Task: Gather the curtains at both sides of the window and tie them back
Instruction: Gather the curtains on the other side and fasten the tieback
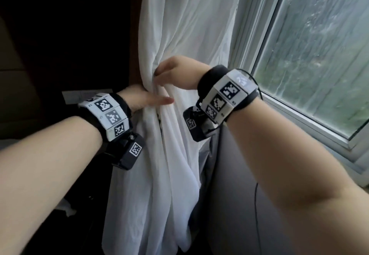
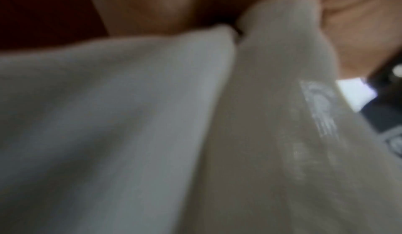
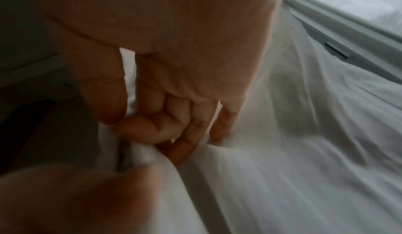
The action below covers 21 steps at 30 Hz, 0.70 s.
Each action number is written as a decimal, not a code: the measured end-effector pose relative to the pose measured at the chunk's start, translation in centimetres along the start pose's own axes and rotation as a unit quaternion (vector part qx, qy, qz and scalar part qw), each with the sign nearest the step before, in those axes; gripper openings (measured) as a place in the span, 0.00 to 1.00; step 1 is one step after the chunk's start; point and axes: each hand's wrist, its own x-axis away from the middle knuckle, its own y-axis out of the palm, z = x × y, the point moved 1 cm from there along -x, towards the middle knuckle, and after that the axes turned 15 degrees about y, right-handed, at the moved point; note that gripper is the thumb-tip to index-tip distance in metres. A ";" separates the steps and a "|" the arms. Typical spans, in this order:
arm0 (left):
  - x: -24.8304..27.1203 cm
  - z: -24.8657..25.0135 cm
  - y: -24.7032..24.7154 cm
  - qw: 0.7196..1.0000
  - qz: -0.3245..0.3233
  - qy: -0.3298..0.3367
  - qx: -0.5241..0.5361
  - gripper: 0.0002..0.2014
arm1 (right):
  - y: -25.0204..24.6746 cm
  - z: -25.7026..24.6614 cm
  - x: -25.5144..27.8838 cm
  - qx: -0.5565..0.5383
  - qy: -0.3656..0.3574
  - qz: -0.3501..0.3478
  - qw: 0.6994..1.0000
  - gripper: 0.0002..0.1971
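Beside the window frame (image 1: pixel 257 59), both hands' fingers (image 3: pixel 152 131) round bunched curtain (image 1: pixel 171 154).

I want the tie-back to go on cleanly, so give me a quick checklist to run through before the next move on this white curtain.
1. Curtain gathered into one bunch at hand height: ok, folds converge there.
2. Right hand holding the bunch: ok, fingers curl into the cloth.
3. Left hand supporting: ok, it lies against the bunch; its grip cannot be told.
4. Tie-back in view or in hand: cannot tell, no band or cord shows.
5. Window uncovered on this side: ok, the pane is bare right of the curtain.
6. Lower cloth gathered: not ok, it hangs loose and spread below the hands.
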 end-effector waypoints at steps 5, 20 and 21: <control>-0.7 -0.1 0.8 0.967 0.167 -0.041 -0.188 0.13 | -0.5 0.0 -0.6 -0.011 -0.037 -0.019 0.999 0.12; -1.0 -0.9 1.0 0.970 0.160 -0.044 -0.177 0.15 | 7.5 10.9 -0.7 -0.391 0.112 0.307 0.860 0.09; -0.9 -0.9 1.2 0.971 0.159 -0.045 -0.170 0.15 | 7.7 9.8 -0.2 -0.332 0.075 0.318 0.885 0.08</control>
